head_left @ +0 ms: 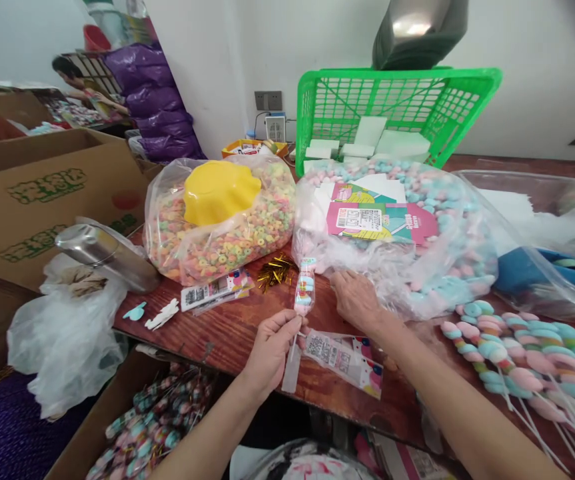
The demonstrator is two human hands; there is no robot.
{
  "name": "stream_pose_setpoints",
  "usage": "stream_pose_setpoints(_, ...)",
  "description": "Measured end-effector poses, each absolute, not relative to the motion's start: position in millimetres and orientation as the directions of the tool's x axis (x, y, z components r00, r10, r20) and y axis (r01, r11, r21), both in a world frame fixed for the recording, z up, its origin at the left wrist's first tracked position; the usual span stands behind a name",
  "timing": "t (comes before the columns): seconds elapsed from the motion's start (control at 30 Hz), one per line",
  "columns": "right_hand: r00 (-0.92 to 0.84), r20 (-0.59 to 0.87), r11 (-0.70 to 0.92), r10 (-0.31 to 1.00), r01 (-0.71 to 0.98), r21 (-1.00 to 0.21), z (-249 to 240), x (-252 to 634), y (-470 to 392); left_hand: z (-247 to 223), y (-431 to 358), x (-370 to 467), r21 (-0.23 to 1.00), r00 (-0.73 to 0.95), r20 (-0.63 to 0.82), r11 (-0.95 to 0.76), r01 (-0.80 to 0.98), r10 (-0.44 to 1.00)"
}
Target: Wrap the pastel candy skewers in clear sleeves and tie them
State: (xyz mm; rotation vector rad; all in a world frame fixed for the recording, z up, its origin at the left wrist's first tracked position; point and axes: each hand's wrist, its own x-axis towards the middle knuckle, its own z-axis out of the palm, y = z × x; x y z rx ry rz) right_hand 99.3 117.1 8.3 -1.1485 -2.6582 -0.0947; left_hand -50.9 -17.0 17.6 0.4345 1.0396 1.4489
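My left hand (277,340) pinches the stick end of a marshmallow skewer (306,287) in a clear printed wrapper. The skewer stands upright, pink and blue, and its wrapper's tail hangs below my fingers. To its right is my right hand (354,300), fingers bent and drawn together beside the loose plastic of a big bag of marshmallows (447,280). Whatever those fingertips hold, if anything, is hidden. Flat printed wrappers (340,360) lie on the table under and between my hands. Gold twist ties (276,272) are heaped just left of the wrapped skewer.
Unwrapped marshmallow skewers (527,360) lie at right. Behind stand a bag of cereal-like rings (227,240) with a yellow dish (222,191) on top, and a green basket (312,100). A steel flask (107,257) leans left; below, a box holds wrapped skewers (152,413). A person (84,87) sits far left.
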Motion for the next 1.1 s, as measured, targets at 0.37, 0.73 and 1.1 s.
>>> stream_pose_setpoints(0.37, -0.521, 0.636, 0.788, 0.570, 0.567, -0.242, 26.7, 165.6, 40.1, 30.6, -3.0, 17.4, 0.720, 0.082, -0.276, 0.263, -0.642, 0.958)
stream_pose_setpoints(0.73, -0.283, 0.694, 0.699, 0.662, 0.568, -0.435, 21.1, 192.8, 49.3, 34.1, 14.0, 40.8, 0.729, 0.168, -0.332, 0.366, -0.578, 0.928)
stream_pose_setpoints(1.1, -0.276, 0.617, 0.657, 0.737, 0.508, -0.557, -5.0, 190.7, 61.7, 31.2, 20.2, 27.8, 0.785, 0.079, -0.336, 0.326, -0.527, 0.938)
